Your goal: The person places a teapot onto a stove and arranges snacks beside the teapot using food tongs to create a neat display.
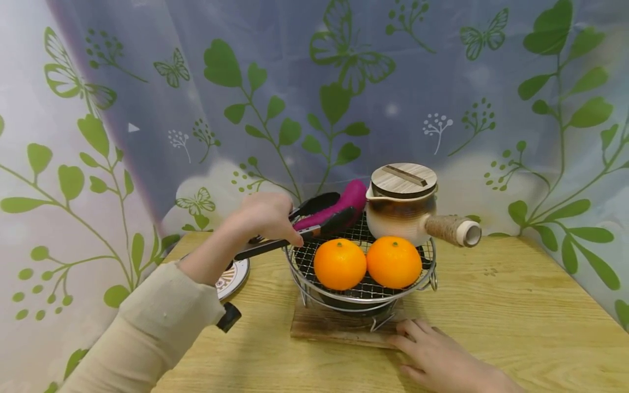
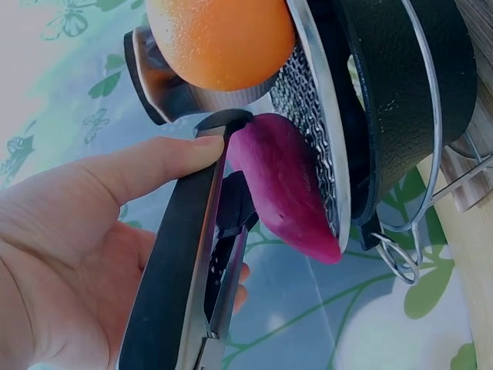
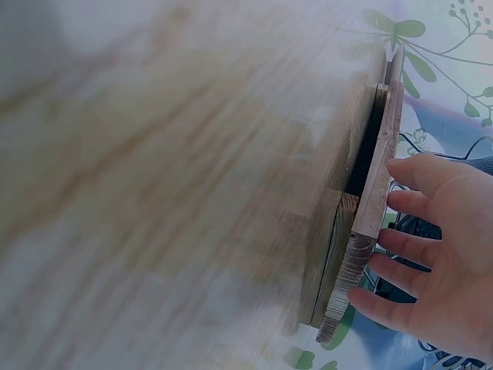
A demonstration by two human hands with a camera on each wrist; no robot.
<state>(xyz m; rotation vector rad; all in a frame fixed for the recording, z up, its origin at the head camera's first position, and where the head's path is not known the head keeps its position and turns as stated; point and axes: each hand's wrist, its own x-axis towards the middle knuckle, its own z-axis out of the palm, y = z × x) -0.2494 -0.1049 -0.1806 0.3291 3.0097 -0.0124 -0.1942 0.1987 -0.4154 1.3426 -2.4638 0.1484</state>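
My left hand (image 1: 269, 215) grips a pair of black kitchen tongs (image 2: 173, 262), thumb along one arm. Between the tong heads lies a purple sweet potato (image 2: 289, 189), close over the wire mesh at the back left of a round grill (image 1: 310, 288). Two oranges (image 1: 340, 264) sit side by side on the mesh's front. Behind them, a clay pot (image 1: 400, 221) with a wooden lid stands on the mesh, its rope-wrapped handle pointing right. My right hand (image 1: 437, 352) rests at the front right corner of the wooden board (image 1: 326, 332) under the grill, fingers extended against its edge.
A white patterned plate (image 1: 242, 279) is on the table left of the grill, partly behind my left forearm. The wooden table (image 1: 501, 305) ends at a curtain (image 1: 290, 54) printed with leaves and butterflies. Wire loops (image 1: 433, 281) stick out from the grill's side.
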